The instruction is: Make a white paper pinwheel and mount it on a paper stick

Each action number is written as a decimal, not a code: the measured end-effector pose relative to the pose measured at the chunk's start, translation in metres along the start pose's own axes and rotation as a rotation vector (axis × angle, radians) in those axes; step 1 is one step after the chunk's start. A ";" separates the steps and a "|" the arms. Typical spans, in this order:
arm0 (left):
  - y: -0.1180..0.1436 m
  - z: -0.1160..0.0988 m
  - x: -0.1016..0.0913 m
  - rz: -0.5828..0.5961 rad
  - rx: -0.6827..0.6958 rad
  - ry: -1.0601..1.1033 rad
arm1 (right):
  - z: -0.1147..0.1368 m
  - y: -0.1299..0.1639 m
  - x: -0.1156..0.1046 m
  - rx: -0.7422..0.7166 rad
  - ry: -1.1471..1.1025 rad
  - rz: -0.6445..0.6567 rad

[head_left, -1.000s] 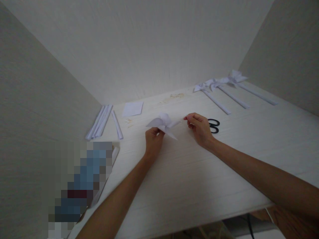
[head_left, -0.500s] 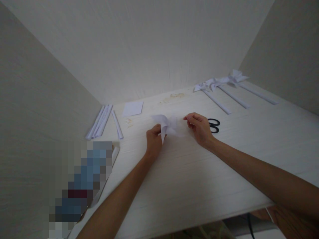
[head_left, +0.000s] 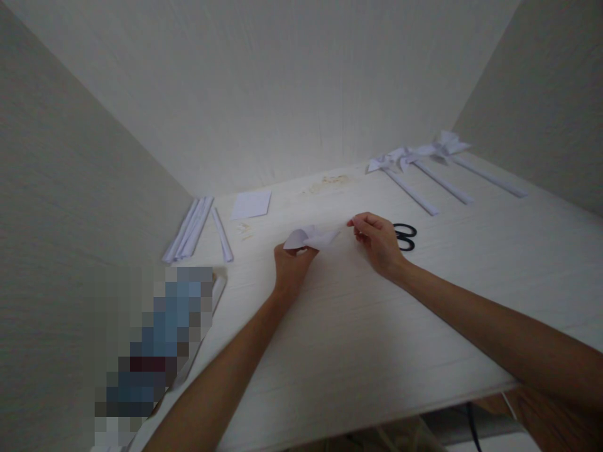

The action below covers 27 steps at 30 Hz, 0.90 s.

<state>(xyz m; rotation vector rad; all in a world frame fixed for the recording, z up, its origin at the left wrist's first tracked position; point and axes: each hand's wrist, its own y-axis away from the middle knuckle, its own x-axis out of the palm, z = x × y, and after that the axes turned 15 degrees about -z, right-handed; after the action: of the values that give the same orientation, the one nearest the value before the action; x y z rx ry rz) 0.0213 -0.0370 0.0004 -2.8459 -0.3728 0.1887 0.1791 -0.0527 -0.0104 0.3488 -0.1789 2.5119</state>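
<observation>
The paper pinwheel has turned since a moment ago and now lies flatter, its blades pointing sideways above the tabletop. The left hand pinches it from below with the arm reaching forward. The right hand hovers just beside it, fingers curled and holding nothing, near the scissors.
</observation>
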 end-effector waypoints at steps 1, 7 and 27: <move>0.000 0.001 0.000 0.009 -0.004 0.008 | 0.000 0.000 0.000 -0.002 0.002 0.004; -0.003 0.002 0.001 0.030 -0.088 0.066 | -0.001 -0.001 0.000 -0.002 0.012 0.004; -0.009 0.022 -0.001 0.140 -0.141 0.261 | -0.004 -0.001 0.001 -0.030 0.005 0.013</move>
<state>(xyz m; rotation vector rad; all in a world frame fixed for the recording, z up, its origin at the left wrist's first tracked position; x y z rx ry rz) 0.0144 -0.0234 -0.0185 -2.9844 -0.1376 -0.1899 0.1784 -0.0509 -0.0137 0.3299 -0.2172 2.5201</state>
